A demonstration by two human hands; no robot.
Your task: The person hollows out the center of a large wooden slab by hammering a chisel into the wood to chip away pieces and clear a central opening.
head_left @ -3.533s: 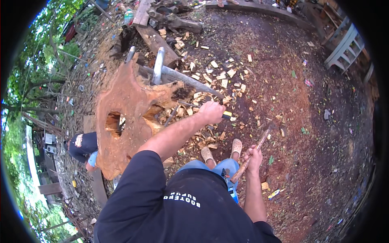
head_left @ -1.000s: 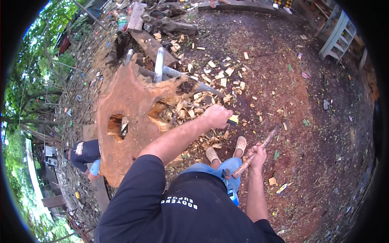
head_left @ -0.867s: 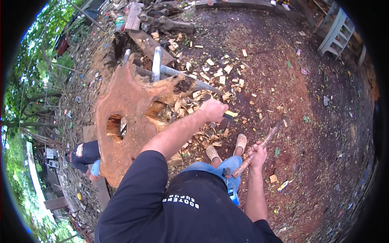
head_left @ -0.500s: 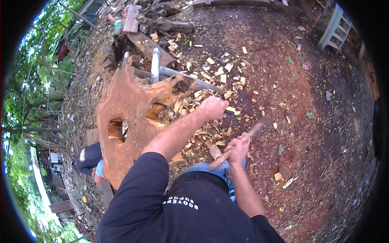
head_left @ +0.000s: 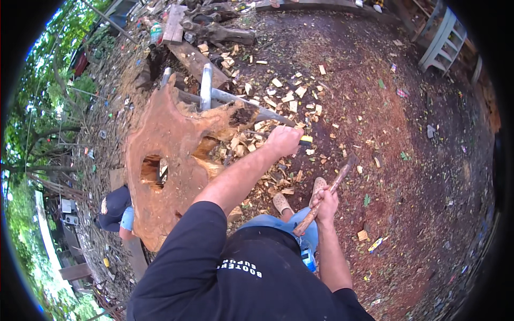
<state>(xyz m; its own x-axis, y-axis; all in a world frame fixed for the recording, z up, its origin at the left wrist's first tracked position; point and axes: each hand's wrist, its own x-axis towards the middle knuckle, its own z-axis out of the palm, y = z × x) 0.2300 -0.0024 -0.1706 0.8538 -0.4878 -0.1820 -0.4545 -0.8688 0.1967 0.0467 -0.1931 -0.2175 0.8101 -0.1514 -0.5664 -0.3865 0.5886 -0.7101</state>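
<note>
My left hand (head_left: 285, 141) is closed around a chisel with a black and yellow handle end (head_left: 305, 140). Its thin blade points left toward the hollowed edge of a large reddish-brown wood slab (head_left: 166, 123), but I cannot tell whether the tip touches. Over my knees, my right hand (head_left: 325, 205) grips a rough wooden stick (head_left: 342, 174), slanting up and away to the right. The stick's far end is apart from the chisel handle. A squarish hole (head_left: 152, 171) goes through the slab.
Pale wood chips (head_left: 292, 96) litter the ground beyond my hands. Metal legs (head_left: 206, 85) rise beside the slab's far end, near logs (head_left: 227, 35) and planks. Another person (head_left: 115, 208) bends at the slab's left side. A pale plastic chair (head_left: 444, 43) stands far right.
My right hand and the stick have shifted right and slightly nearer, and the stick is no longer motion-blurred. My left hand stays almost in place with the chisel.
</note>
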